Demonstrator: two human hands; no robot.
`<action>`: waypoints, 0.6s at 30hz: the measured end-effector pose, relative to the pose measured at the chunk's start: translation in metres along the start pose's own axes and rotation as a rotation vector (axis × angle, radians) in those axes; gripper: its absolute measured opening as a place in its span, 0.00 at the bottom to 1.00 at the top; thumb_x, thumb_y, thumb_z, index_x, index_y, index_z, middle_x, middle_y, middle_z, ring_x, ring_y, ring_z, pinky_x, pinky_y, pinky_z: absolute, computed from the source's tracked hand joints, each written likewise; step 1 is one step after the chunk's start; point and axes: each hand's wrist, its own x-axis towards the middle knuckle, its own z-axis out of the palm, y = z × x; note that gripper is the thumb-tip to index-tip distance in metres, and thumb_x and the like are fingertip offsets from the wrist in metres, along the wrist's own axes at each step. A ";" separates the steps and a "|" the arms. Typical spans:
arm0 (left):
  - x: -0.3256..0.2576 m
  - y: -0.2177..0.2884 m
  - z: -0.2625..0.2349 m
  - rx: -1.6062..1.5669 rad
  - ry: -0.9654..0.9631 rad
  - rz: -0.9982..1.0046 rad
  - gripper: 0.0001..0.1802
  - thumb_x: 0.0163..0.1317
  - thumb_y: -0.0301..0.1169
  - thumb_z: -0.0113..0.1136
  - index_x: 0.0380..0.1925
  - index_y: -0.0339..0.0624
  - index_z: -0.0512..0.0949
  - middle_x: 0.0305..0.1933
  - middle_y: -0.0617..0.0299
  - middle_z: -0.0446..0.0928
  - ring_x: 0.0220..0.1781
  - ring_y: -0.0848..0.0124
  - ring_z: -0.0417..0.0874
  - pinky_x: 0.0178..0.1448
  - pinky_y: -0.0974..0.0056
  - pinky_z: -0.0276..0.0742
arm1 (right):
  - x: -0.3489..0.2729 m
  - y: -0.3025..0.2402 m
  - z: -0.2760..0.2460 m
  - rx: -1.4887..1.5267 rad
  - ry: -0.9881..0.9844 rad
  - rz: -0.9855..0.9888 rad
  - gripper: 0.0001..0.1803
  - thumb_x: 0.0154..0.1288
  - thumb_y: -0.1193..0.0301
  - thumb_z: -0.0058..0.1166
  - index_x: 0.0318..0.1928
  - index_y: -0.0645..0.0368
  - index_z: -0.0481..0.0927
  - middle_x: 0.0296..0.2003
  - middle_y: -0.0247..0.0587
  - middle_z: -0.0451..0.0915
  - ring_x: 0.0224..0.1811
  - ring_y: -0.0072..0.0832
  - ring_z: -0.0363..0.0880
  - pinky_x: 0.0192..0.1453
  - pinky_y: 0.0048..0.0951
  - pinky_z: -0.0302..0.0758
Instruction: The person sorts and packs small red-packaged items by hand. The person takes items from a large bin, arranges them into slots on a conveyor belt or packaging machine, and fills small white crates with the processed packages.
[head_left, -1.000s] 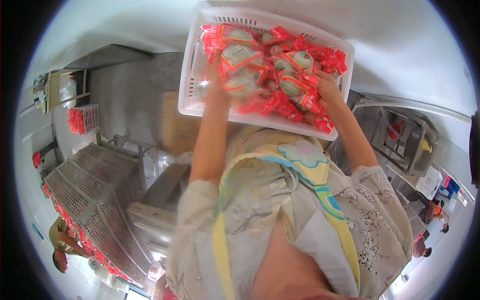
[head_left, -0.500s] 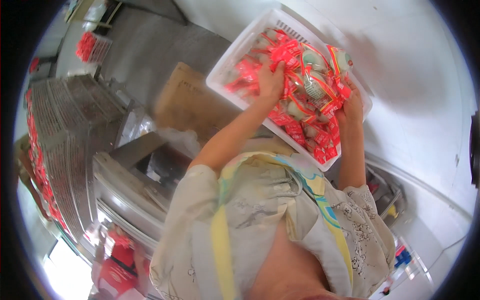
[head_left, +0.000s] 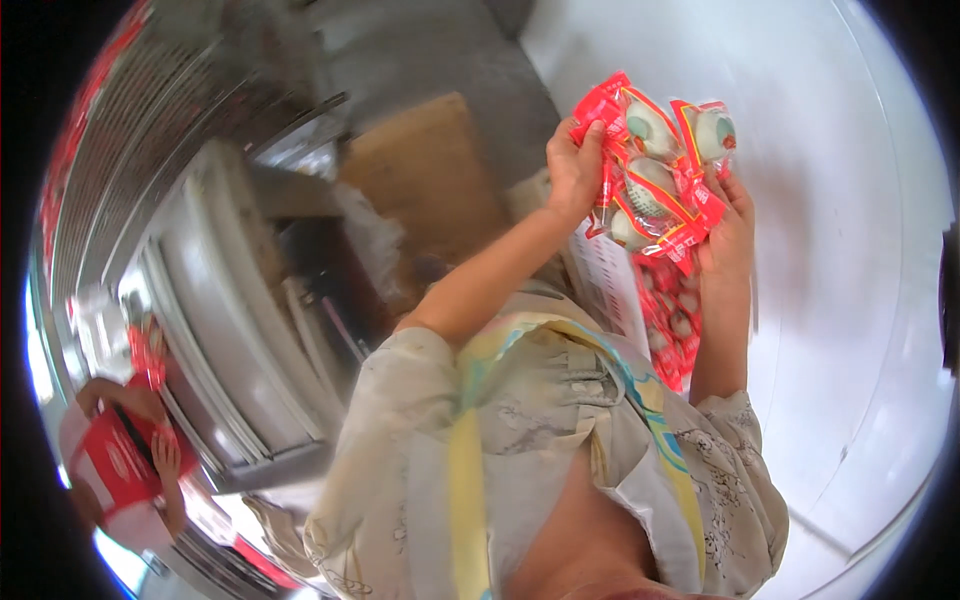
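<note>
Gripping a bunch of red packets (head_left: 660,170) with pale eggs inside, the fingers of both hands are curled shut on it, upper right of the frame. The left hand (head_left: 575,170) clasps its left edge, the right hand (head_left: 728,225) its lower right. Below them sits a white basket (head_left: 612,285) holding more packets. Both forearms reach up from the lower centre. A brown cardboard sheet (head_left: 425,180) lies left of the hands.
</note>
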 end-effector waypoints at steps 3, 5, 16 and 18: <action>-0.014 0.043 -0.013 0.064 0.195 0.181 0.09 0.63 0.29 0.53 0.34 0.33 0.73 0.30 0.61 0.76 0.31 0.78 0.72 0.36 0.69 0.71 | 0.004 -0.017 0.039 -0.056 -0.173 0.078 0.11 0.63 0.73 0.52 0.43 0.68 0.75 0.37 0.42 0.79 0.36 0.23 0.79 0.41 0.26 0.77; -0.033 0.071 -0.023 0.134 0.361 0.263 0.08 0.61 0.30 0.54 0.31 0.34 0.72 0.28 0.61 0.75 0.31 0.78 0.71 0.36 0.68 0.70 | 0.001 -0.031 0.063 -0.070 -0.336 0.144 0.11 0.63 0.73 0.52 0.43 0.68 0.75 0.37 0.42 0.79 0.36 0.24 0.79 0.41 0.26 0.77; -0.130 0.194 -0.121 0.440 1.224 0.671 0.12 0.61 0.35 0.57 0.36 0.36 0.75 0.32 0.63 0.78 0.31 0.78 0.74 0.34 0.68 0.72 | -0.001 0.007 0.248 -0.161 -1.130 0.547 0.13 0.59 0.81 0.49 0.45 0.70 0.74 0.40 0.46 0.78 0.38 0.30 0.80 0.45 0.30 0.79; -0.153 0.200 -0.145 0.576 1.347 0.771 0.13 0.60 0.35 0.57 0.35 0.34 0.76 0.30 0.61 0.79 0.29 0.75 0.76 0.34 0.66 0.72 | -0.015 0.037 0.279 -0.033 -1.275 0.706 0.12 0.58 0.82 0.50 0.45 0.70 0.74 0.38 0.47 0.79 0.36 0.31 0.81 0.44 0.32 0.79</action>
